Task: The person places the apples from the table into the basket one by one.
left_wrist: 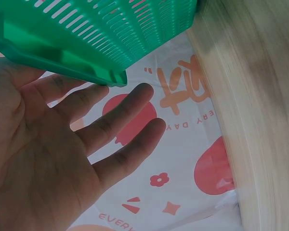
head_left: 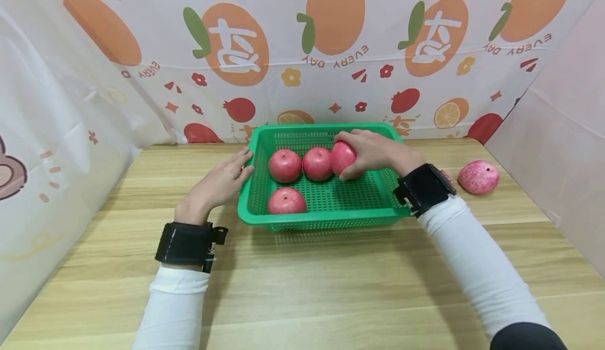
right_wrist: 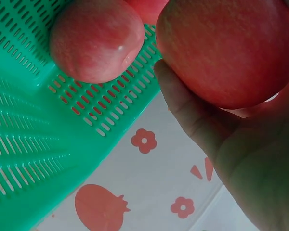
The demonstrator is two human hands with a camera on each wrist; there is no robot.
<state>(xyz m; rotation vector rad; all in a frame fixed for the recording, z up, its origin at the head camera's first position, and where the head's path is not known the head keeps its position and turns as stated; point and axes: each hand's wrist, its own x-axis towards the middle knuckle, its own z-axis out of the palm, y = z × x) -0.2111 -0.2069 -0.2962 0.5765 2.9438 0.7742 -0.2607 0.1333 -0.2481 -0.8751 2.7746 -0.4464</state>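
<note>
A green plastic basket [head_left: 326,214] with slotted walls stands on the table. Inside it are several red apples: one at the back left [head_left: 285,165], one beside it [head_left: 317,164] and one at the front left [head_left: 287,201]. My right hand [head_left: 373,151] reaches over the basket and grips another apple [head_left: 343,156], thumb on the near side and fingers over the top. In the right wrist view this held apple [right_wrist: 231,48] fills the hand. My left hand [head_left: 222,182] touches the basket's left rim with its fingers extended; the left wrist view shows the fingers spread under the rim.
A mottled pink and white fruit [head_left: 479,177] lies on the wooden table [head_left: 302,281] to the right of the basket. Behind the basket hangs a white cloth [head_left: 283,40] printed with fruit. Pale cloth also borders the table on the left and right.
</note>
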